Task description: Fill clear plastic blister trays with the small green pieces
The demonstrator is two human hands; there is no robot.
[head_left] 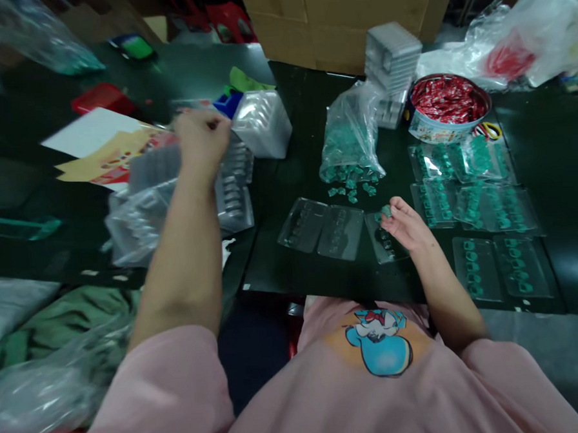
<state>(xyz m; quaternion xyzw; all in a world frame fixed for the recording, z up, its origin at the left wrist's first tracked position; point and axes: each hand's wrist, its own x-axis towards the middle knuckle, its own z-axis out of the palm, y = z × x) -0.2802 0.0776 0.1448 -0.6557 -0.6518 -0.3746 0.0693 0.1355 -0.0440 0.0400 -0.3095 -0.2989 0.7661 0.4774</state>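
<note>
My right hand (406, 226) pinches a small translucent green plastic piece (385, 211) over a clear blister tray (384, 240). Two more clear trays (341, 233) lie flat to the left of it. Loose green pieces (351, 184) spill from the mouth of a clear plastic bag (350, 132) just beyond. My left hand (202, 140), slightly blurred, is raised over stacked clear plastic trays (232, 197), its fingers curled; what they hold, if anything, is hidden. Beside it stands another nested stack of clear trays (265, 124).
Trays filled with green pieces (499, 209) lie in rows at the right. Behind them are a round tin (448, 111) of red wrapped items, yellow-handled scissors (490, 130) and a tall tray stack (391, 56). A cardboard box (337, 23) stands at the back, a red container (103, 100) back left.
</note>
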